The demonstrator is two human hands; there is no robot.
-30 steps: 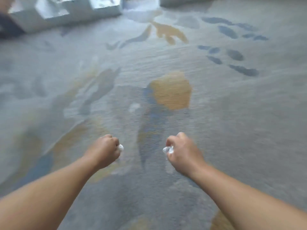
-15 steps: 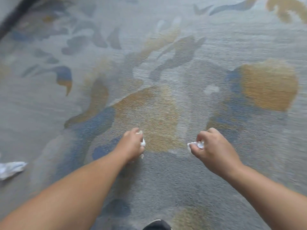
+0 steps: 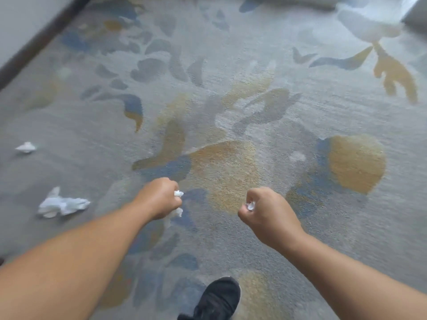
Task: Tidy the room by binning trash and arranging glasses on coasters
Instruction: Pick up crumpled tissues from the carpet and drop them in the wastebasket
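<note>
My left hand (image 3: pixel 158 198) is a closed fist around a crumpled white tissue (image 3: pixel 178 193); bits of it poke out above and below the fingers. My right hand (image 3: pixel 268 212) is also fisted, and a small white tissue wad (image 3: pixel 250 206) shows at the thumb side. Both hands hover over the patterned carpet. On the carpet to the left lie a larger crumpled white tissue (image 3: pixel 62 204) and, farther back, a smaller one (image 3: pixel 25 147). No glasses, coasters or bin are in view.
The grey carpet (image 3: pixel 231 112) has blue and yellow leaf patterns. A dark baseboard (image 3: pixel 37 42) with a pale wall runs along the upper left. My black shoe (image 3: pixel 217 299) stands at the bottom centre. A pale furniture edge (image 3: pixel 307 1) sits at the top right.
The view has swung left and widened: two loose tissues on the carpet have come into sight at the left, and my shoe shows more. Both fists stay closed on their tissues.
</note>
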